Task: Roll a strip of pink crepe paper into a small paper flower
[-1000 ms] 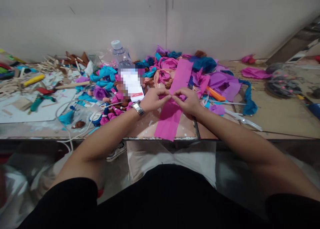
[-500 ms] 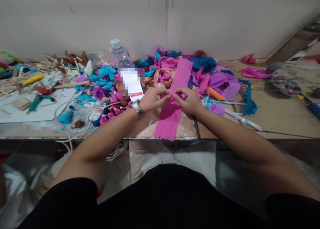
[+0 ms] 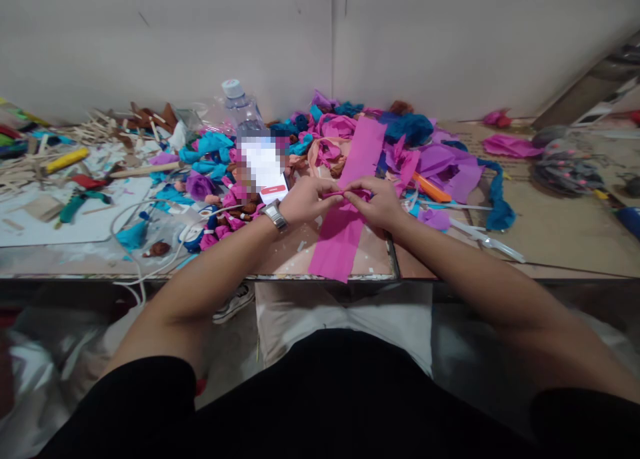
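Observation:
A long strip of pink crepe paper lies slantwise over the table, its near end at the front edge. Above its middle, my left hand and my right hand meet fingertip to fingertip. Both pinch a small piece of pink crepe paper, partly covered by the fingers; whether it is joined to the strip I cannot tell. A phone with a lit, partly blurred screen leans just beyond my left wrist. To the right of my right hand lies an orange-handled cutter.
Crumpled blue and purple paper is heaped at the back. A capped plastic bottle stands behind the phone. Green-handled pliers, wooden sticks and a white cable lie left; scissors and a grey netted bundle lie right.
My fingers have shifted slightly, and more of the small pink piece shows between them. The long strip, phone and surrounding things stay where they were.

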`<action>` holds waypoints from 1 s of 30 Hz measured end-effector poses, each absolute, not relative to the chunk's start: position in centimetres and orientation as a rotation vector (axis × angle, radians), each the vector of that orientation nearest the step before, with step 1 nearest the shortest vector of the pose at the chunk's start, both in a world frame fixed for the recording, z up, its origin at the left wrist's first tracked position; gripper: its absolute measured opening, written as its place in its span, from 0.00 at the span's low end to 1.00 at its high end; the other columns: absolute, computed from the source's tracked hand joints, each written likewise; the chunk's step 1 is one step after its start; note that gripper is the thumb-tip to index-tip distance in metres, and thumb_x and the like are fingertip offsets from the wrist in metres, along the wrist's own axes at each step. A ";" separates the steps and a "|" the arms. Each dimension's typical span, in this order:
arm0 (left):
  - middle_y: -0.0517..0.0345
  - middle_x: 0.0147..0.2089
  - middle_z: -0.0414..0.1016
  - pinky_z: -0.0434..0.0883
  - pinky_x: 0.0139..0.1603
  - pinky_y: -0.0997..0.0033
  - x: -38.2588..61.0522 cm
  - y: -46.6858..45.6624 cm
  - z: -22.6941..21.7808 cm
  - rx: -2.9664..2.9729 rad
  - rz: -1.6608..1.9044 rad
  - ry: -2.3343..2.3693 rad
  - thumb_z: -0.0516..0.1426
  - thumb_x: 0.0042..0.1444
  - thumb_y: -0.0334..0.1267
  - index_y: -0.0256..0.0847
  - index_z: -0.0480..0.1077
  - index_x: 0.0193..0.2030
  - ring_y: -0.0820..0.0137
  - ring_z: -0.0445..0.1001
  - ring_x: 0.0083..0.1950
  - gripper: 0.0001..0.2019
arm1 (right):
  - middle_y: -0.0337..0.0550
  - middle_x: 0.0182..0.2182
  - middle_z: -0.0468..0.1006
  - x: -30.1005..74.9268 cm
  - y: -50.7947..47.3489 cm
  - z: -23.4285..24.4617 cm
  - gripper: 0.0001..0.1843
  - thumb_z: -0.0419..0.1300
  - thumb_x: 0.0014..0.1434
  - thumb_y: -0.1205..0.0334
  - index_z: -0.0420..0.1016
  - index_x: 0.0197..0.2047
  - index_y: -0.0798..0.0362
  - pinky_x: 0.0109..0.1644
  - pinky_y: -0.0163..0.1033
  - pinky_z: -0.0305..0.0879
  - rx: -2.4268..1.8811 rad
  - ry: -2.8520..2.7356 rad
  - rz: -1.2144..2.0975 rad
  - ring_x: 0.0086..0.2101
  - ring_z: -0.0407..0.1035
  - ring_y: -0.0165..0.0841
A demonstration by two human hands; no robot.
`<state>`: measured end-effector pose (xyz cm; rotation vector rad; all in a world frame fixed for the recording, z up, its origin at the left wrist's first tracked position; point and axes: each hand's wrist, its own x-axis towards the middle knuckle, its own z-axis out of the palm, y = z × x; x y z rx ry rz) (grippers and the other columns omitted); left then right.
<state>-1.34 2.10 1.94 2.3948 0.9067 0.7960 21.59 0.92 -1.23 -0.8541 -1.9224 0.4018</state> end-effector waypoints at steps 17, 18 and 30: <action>0.44 0.42 0.88 0.83 0.44 0.64 -1.7 3.8 0.5 1.861 0.637 0.756 0.67 0.63 0.52 0.37 0.83 0.43 0.63 0.88 0.42 0.17 | 0.43 0.38 0.89 22.1 1.5 -1.4 0.09 0.65 0.68 0.54 0.88 0.43 0.45 0.50 0.48 0.74 -0.794 -2.047 0.246 0.40 0.82 0.41; 0.44 0.41 0.88 0.84 0.45 0.63 -1.7 3.8 0.6 1.805 0.608 0.744 0.68 0.62 0.52 0.37 0.83 0.43 0.63 0.88 0.42 0.18 | 0.43 0.38 0.89 22.2 1.6 -1.5 0.09 0.65 0.68 0.54 0.88 0.42 0.45 0.50 0.49 0.74 -0.791 -2.047 0.236 0.41 0.82 0.41; 0.41 0.40 0.88 0.86 0.49 0.58 -1.8 3.5 1.0 1.578 0.524 0.662 0.69 0.61 0.54 0.36 0.81 0.42 0.63 0.88 0.40 0.20 | 0.43 0.39 0.89 22.4 1.7 -1.4 0.09 0.65 0.67 0.54 0.88 0.41 0.43 0.53 0.51 0.73 -0.749 -2.071 0.160 0.43 0.82 0.42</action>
